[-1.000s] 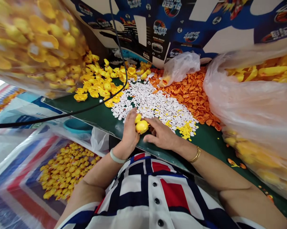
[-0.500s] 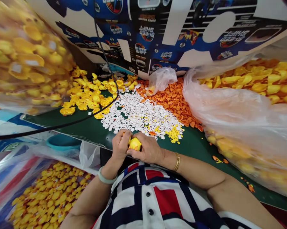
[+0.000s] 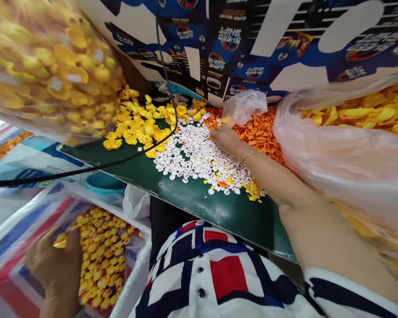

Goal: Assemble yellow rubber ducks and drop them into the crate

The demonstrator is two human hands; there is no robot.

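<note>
My left hand [image 3: 55, 260] hangs over a lined bin [image 3: 141, 256] of small yellow toy ducks [image 3: 101, 256], its thumb and fingers apart. A yellow duck [image 3: 60, 240] shows in the gap between them; I see no firm grip on it. Across the green table my right hand [image 3: 226, 140] reaches to where white eye pieces [image 3: 189, 150] meet orange beak-like pieces [image 3: 260, 132]. Its fingers are bent close together, the tips down among the pieces, and what they pinch is hidden.
Yellow duck shells [image 3: 133, 121] lie heaped at the table's back left, below a large clear bag [image 3: 53, 70] of shells. A black cable [image 3: 119, 164] crosses in front. Small yellow bits [image 3: 253, 191] sit by the white pieces. Another plastic bag [image 3: 344, 150] bulges at right, before printed cardboard [image 3: 199, 48].
Both hands were together at the table edge around a yellow duck. The left has swung down left over the bin; the right has stretched forward into the pieces. The view has shifted.
</note>
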